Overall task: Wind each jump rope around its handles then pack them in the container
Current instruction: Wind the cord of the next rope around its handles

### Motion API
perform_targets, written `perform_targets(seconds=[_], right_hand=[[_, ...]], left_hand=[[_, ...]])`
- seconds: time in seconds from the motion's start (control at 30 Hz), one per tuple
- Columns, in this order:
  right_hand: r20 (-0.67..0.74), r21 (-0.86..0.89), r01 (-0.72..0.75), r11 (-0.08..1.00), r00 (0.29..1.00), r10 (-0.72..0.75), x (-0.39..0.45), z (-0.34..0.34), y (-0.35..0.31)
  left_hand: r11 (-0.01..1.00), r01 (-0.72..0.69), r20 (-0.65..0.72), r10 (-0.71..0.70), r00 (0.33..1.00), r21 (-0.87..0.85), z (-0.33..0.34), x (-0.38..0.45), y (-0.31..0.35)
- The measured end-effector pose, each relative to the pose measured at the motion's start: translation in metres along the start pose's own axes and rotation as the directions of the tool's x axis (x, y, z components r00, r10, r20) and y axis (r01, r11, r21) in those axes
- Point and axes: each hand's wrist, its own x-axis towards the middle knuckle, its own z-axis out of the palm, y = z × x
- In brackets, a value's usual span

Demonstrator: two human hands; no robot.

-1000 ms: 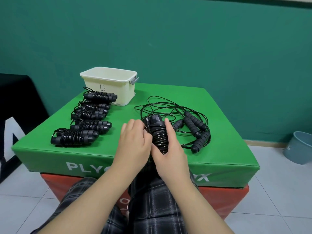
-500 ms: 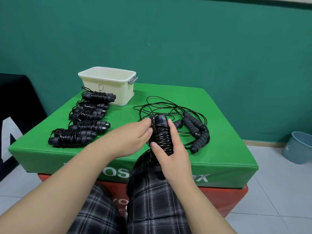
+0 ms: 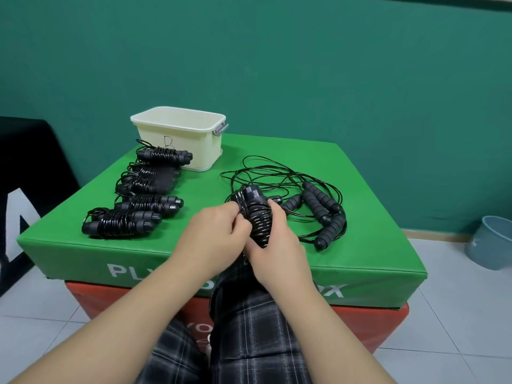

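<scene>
Hands [image 3: 243, 242] near box edge [image 3: 235, 266]

The container [image 3: 177, 139] looks like smooth cream plastic with a soft sheen, and its side clip [image 3: 219, 129] is grey plastic. The cord of the wound rope [image 3: 256, 217] in the hands is thin, black and glossy, with small bright reflections on the coils. The loose handles [image 3: 318, 202] on the right seem to be matt black foam with ribs. The green box top [image 3: 360, 217] looks like smooth vinyl, slightly shiny. The trousers [image 3: 249, 342] are checked woven cloth, and the floor [image 3: 457, 314] is pale glazed tile
</scene>
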Motion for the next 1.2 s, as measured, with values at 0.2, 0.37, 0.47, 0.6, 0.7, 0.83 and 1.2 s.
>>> perform_targets(seconds=[0.2,0.37,0.47,0.6,0.7,0.83,1.2], right_hand=[[-0.014,0.034,-0.011,0.999,1.0,0.011,0.003,-0.001,-0.002],[-0.026,0.072,0.002,0.997,1.0,0.0,-0.002,-0.003,-0.002],[-0.001,0.021,-0.019,1.0,1.0,0.019,-0.003,-0.002,-0.002],[0.019,-0.038,-0.06,0.997,0.998,0.06,-0.001,-0.005,-0.008],[0.036,-0.082,-0.086,0.993,0.995,0.089,0.0,-0.006,-0.015],[0.076,-0.165,-0.097,0.981,0.991,0.111,0.004,-0.007,-0.023],[0.131,-0.227,-0.01,0.974,0.991,0.041,0.019,0.008,-0.03]], left_hand=[[0.998,-0.032,0.056,0.029,0.998,0.053,-0.002,0.003,0.002],[0.897,0.23,0.402,-0.066,0.913,-0.377,-0.01,0.017,-0.008],[0.902,0.235,0.452,-0.051,0.89,-0.361,-0.014,0.018,-0.018],[0.958,0.075,0.259,-0.001,0.966,-0.278,-0.01,0.008,-0.018],[0.956,0.018,0.093,0.01,0.996,-0.292,-0.003,-0.003,-0.016],[0.929,0.001,0.012,0.003,1.0,-0.371,-0.001,-0.011,-0.008],[0.704,0.172,0.097,-0.146,0.985,-0.689,-0.004,-0.013,-0.036]])
